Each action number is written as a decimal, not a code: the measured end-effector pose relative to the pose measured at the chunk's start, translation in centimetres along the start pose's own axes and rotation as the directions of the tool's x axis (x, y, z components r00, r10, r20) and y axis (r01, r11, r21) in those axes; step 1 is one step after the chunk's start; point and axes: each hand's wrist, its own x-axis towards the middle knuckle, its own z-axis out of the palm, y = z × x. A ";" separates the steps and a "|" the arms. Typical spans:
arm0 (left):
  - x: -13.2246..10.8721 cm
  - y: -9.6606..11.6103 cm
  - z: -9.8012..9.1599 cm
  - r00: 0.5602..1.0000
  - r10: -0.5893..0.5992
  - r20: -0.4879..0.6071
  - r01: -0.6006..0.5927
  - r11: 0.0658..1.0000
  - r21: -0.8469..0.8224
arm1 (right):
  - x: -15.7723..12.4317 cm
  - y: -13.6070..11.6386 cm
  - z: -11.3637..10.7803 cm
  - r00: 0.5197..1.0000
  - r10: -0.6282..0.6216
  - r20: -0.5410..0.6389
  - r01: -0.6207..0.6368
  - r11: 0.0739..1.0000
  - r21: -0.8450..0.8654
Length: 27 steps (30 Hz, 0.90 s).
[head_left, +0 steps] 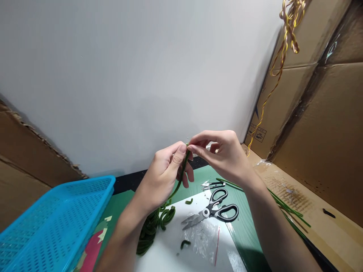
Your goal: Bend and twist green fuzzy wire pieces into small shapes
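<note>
My left hand [166, 172] and my right hand [222, 155] are raised together above the table, both pinching the top end of a green fuzzy cord [181, 177]. The cord hangs down past my left palm into a coiled green bundle [153, 226] lying on the white sheet [170, 257]. My right thumb and forefinger grip the cord's tip; my left thumb presses it just below.
Black-handled scissors [214, 211] and small thread snips [212, 184] lie on the green mat [244, 226]. Short green cut pieces [185, 243] are scattered. A blue mesh basket [53, 223] sits left. Green stems [286, 207] lie right, cardboard boxes [326, 124] and hanging yellow cord [283, 49] beyond.
</note>
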 end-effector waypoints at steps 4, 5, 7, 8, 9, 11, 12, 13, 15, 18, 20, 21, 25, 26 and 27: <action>0.0 0.1 0.0 1.000 0.011 -0.002 -0.011 1.000 -0.014 | 0.1 -0.1 -0.6 1.000 0.002 -0.011 -0.002 0.998 0.065; -0.1 0.1 0.0 1.000 0.012 -0.010 -0.012 1.000 -0.017 | 0.1 0.0 -0.6 1.000 0.007 -0.015 -0.006 0.997 0.076; -0.2 0.0 0.1 1.000 0.004 -0.016 -0.004 1.000 -0.019 | 0.1 0.0 -0.6 1.000 0.017 -0.014 -0.016 0.996 0.091; -0.2 -0.1 0.1 1.000 -0.003 -0.014 0.003 1.000 -0.013 | 0.1 0.1 -0.6 1.000 0.022 -0.013 -0.020 0.996 0.092; -0.2 -0.1 0.1 1.000 -0.013 -0.012 0.013 1.000 0.006 | 0.1 0.2 -0.5 1.000 0.028 -0.008 -0.027 0.996 0.090; -0.3 -0.3 0.1 0.999 -0.034 -0.006 0.035 0.998 0.059 | 0.1 0.4 -0.5 0.999 0.047 0.018 -0.048 0.995 0.090; -0.3 -0.4 0.0 0.999 -0.047 -0.003 0.047 0.995 0.083 | 0.2 0.5 -0.5 0.998 0.056 0.037 -0.059 0.994 0.093; -0.3 -0.5 -0.1 0.998 -0.059 0.000 0.058 0.994 0.097 | 0.2 0.5 -0.5 0.997 0.061 0.055 -0.066 0.993 0.100; -0.3 -0.6 -0.2 0.997 -0.074 0.009 0.073 0.993 0.093 | 0.2 0.5 -0.5 0.994 0.064 0.090 -0.075 0.990 0.120; -0.3 -0.6 -0.4 0.996 -0.080 0.028 0.078 0.996 0.046 | 0.2 0.4 -0.5 0.991 0.062 0.122 -0.079 0.988 0.136; -0.4 -0.5 -0.4 0.996 -0.078 0.041 0.077 0.997 0.018 | 0.2 0.4 -0.4 0.987 0.074 0.144 -0.097 0.982 0.160; -0.4 -0.5 -0.4 0.996 -0.069 0.047 0.069 0.998 0.006 | 0.2 0.4 -0.3 0.985 0.085 0.152 -0.113 0.977 0.181; -0.2 -0.1 -0.5 0.997 -0.005 0.073 0.008 0.999 -0.041 | 0.2 0.9 -0.1 0.986 0.131 0.100 -0.157 0.932 0.326; -0.1 -0.1 -0.5 0.997 0.007 0.073 -0.004 0.999 -0.047 | 0.3 1.1 -0.1 0.988 0.136 0.068 -0.152 0.920 0.360; 0.0 0.0 -0.6 0.997 0.011 0.072 -0.007 0.999 -0.046 | 0.3 1.3 -0.1 0.989 0.142 0.038 -0.146 0.910 0.389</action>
